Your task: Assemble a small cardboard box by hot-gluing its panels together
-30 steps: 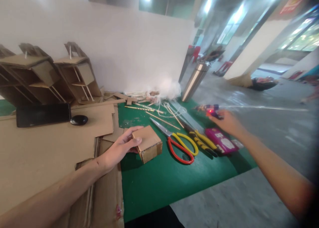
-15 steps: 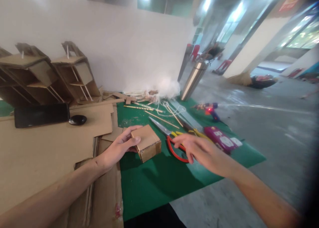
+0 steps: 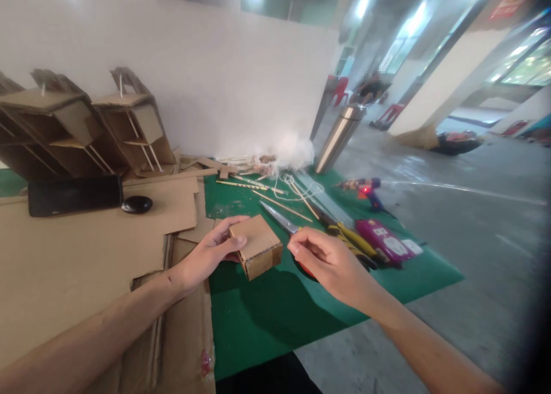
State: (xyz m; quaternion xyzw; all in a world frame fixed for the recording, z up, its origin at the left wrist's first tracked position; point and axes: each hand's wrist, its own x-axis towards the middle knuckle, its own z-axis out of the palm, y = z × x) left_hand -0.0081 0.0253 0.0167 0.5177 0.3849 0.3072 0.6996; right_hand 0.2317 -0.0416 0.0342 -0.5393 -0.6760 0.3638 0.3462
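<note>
My left hand (image 3: 206,256) grips a small brown cardboard box (image 3: 258,246) by its left side, thumb on top, holding it just above the green mat (image 3: 275,319). My right hand (image 3: 331,262) hovers just right of the box with its fingers curled and thumb against forefinger; nothing shows between them. It covers the handles of the red and yellow scissors (image 3: 279,217), whose blade points away to the upper left.
Yellow-black pliers (image 3: 355,243), a pink pack (image 3: 383,240), a glue gun (image 3: 364,187), wooden sticks (image 3: 279,204), white fluff (image 3: 295,150) and a steel bottle (image 3: 340,138) lie beyond. Left: flat cardboard sheets (image 3: 86,250), a black phone (image 3: 75,194), a black oval object (image 3: 136,204), cardboard models (image 3: 77,124).
My right hand left the glue gun at the far right, swept back left over the tools and now sits curled beside the box. The left hand and box stayed put.
</note>
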